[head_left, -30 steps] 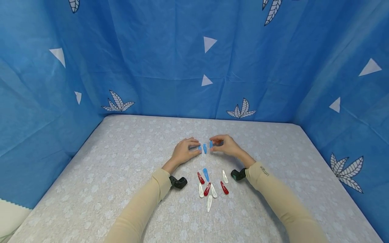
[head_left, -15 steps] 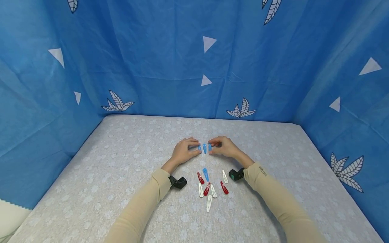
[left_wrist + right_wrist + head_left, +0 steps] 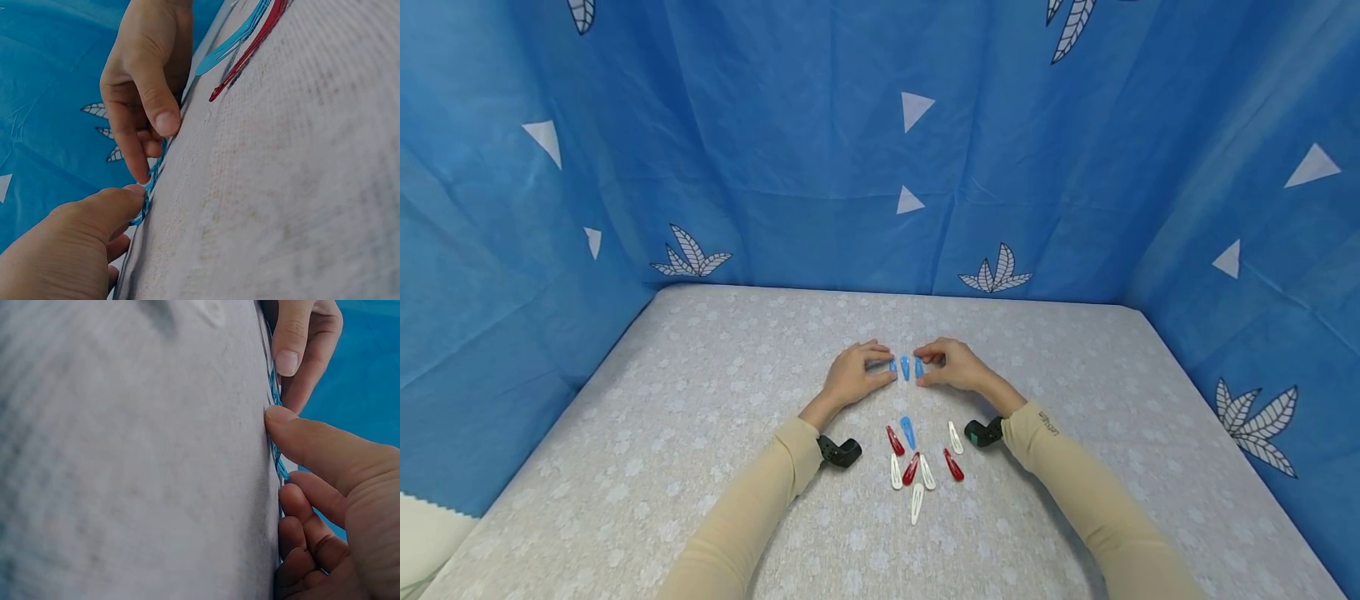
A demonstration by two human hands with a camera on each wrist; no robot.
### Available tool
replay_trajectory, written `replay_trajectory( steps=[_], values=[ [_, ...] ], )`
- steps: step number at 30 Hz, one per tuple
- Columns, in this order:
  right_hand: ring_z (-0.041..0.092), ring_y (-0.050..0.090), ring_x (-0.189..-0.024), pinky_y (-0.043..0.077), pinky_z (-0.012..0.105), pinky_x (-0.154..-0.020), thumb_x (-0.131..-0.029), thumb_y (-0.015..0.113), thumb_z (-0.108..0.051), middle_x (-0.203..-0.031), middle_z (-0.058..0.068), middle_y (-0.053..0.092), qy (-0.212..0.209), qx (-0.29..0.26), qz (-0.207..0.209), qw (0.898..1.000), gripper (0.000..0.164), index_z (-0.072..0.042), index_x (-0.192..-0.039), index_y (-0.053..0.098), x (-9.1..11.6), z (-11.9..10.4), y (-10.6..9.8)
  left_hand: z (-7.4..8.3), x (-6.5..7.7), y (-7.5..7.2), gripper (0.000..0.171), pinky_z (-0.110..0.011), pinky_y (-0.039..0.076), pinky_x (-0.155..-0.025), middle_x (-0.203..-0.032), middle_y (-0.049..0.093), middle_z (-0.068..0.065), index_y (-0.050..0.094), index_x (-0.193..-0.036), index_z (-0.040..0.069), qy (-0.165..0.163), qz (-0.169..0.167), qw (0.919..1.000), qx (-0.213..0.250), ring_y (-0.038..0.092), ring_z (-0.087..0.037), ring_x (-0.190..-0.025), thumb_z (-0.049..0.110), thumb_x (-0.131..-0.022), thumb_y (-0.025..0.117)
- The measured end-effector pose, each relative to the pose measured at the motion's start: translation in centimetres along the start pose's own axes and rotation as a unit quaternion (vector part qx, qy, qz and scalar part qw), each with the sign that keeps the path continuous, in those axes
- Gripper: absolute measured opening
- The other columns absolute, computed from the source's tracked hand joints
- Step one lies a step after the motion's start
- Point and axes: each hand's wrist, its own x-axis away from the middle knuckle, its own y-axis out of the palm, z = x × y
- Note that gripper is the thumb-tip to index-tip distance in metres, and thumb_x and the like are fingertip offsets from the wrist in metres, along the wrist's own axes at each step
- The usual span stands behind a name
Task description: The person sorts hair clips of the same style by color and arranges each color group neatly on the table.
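Three blue snap hair clips lie in a short row between the hands in the head view. My left hand (image 3: 853, 372) holds the left blue hair clip (image 3: 892, 365) between thumb and fingertips, at its two ends. The middle blue hair clip (image 3: 906, 368) lies untouched. At the right end of the row, my right hand (image 3: 958, 365) has its thumb and fingers at the ends of the right blue hair clip (image 3: 919, 367). Fingers partly cover both outer clips. The left wrist view shows the left thumb (image 3: 128, 197) against a blue clip, low on the cloth.
Nearer the person lie another blue clip (image 3: 907, 432), three red clips, one of them a red clip (image 3: 953, 465) at the right, and several white clips, among them a white clip (image 3: 917, 504) closest to the person. A patterned cloth (image 3: 737, 375) covers the table; blue curtains (image 3: 820, 150) surround it.
My right hand has shifted slightly left and toward the person, bringing its blue hair clip closer to the middle one. My left hand stays in place.
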Motion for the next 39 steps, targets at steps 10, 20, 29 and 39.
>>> replay_trajectory(
  steps=[10,20,29,39],
  values=[
    [0.025,0.058,-0.097,0.049,0.042,-0.089,-0.076,0.085,-0.02,-0.108,0.013,0.065,0.004,-0.017,0.0,1.0,0.059,0.0,-0.127,0.063,0.5,-0.4,-0.4,-0.1,0.1,0.1,0.038,-0.047,0.03,-0.117,-0.126,0.067,-0.007,0.073,-0.115,0.009,0.006,0.001,1.0,-0.005,0.05,-0.028,-0.134,0.03,-0.084,0.076],
    [0.029,0.058,-0.104,0.05,0.044,-0.084,-0.079,0.081,-0.019,-0.122,0.016,0.063,-0.018,-0.029,0.015,0.999,0.053,-0.003,-0.127,0.063,2.6,-2.0,-1.7,0.2,0.0,-0.1,0.039,-0.046,0.028,-0.118,-0.127,0.067,-0.008,0.073,-0.116,0.008,-0.002,-0.006,1.0,-0.002,0.049,-0.028,-0.135,0.03,-0.084,0.076],
    [0.034,0.056,-0.104,0.046,0.05,-0.082,-0.079,0.082,-0.018,-0.119,0.015,0.064,-0.061,-0.054,0.011,0.997,0.054,-0.004,-0.127,0.063,5.1,-3.1,-1.0,0.0,0.1,-0.1,0.039,-0.045,0.028,-0.118,-0.127,0.067,-0.007,0.073,-0.116,0.009,-0.004,-0.003,1.0,-0.005,0.049,-0.027,-0.135,0.031,-0.084,0.076],
    [0.029,0.057,-0.1,0.045,0.043,-0.078,-0.079,0.082,-0.019,-0.117,0.011,0.065,-0.093,-0.06,-0.01,0.994,0.05,-0.006,-0.123,0.065,7.1,-3.7,0.5,-0.1,-0.1,0.0,0.038,-0.045,0.028,-0.118,-0.126,0.067,-0.007,0.073,-0.115,0.008,0.002,0.0,1.0,-0.005,0.049,-0.028,-0.134,0.03,-0.084,0.076]
  ],
)
